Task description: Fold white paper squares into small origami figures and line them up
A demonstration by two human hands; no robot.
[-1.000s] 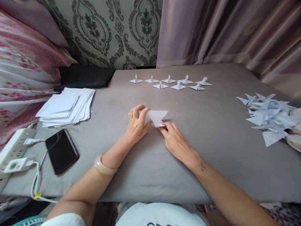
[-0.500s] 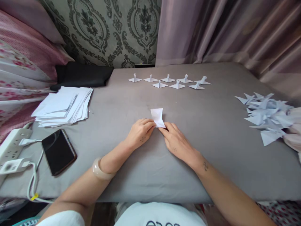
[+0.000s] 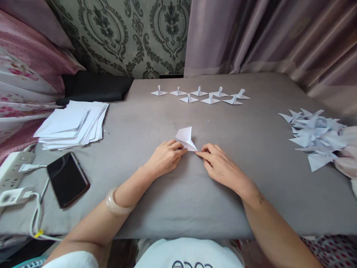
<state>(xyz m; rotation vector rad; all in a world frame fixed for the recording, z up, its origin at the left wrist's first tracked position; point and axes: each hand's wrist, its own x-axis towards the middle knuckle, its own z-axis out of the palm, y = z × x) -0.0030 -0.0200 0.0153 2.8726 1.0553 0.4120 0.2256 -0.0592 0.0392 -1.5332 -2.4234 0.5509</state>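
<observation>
A small white sheet of folding paper (image 3: 186, 137) lies at the middle of the grey-covered table (image 3: 156, 201), partly folded, with a crease running to its near right corner. Pinching its left near edge is my left hand (image 3: 169, 158), fingers closed. My right hand (image 3: 220, 163) has its fingertips closed on the pointed right corner of the same paper. Fingers cover part of the lower edge. Beyond the paper, several folded white paper figures (image 3: 210, 99) with flat wings stand in two rows.
At the left are a stack of white paper (image 3: 69, 128), a black folded cloth or case (image 3: 97, 87), a phone (image 3: 68, 179) and a white power strip (image 3: 12, 171) with cables. A heap of pointed folded papers (image 3: 318, 134) lies at the right edge.
My right hand has shifted right and drawn out the paper's near right corner into a point. The sheet has turned slightly, and a fold now shows along its right side.
</observation>
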